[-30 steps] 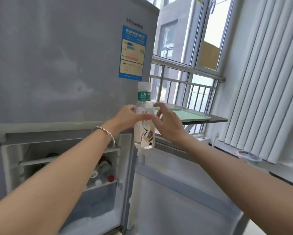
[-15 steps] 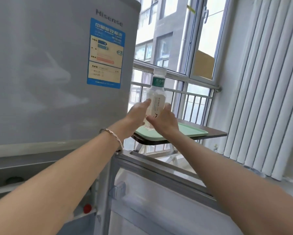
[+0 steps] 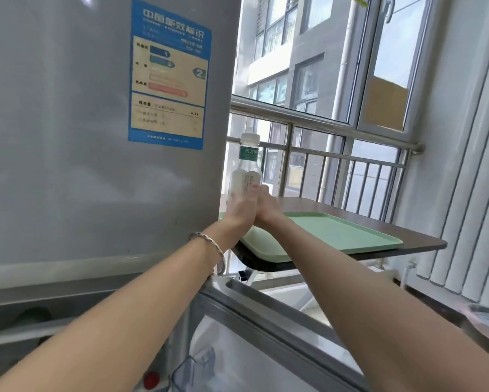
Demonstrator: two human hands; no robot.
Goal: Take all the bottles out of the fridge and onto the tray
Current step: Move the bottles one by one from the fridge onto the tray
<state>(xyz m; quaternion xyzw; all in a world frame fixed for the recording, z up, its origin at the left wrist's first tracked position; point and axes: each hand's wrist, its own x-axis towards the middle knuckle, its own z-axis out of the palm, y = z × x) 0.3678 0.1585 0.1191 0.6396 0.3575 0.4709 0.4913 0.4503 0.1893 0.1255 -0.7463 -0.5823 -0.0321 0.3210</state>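
Two hands, left hand and right hand, have their fingers clamped on a clear, ribbed plastic water bottle, upright over the smooth mint-green tray's near-left corner, on the dark tabletop beside the matte grey fridge.

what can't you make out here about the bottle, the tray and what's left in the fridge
- Bottle base, head view: covered by the left hand and right hand, so whether it touches the tray cannot be told.
- Tray's near left part: hidden by both hands and forearms.
- Fridge interior: cut off by the bottom edge and the left forearm; only a red cap shows.
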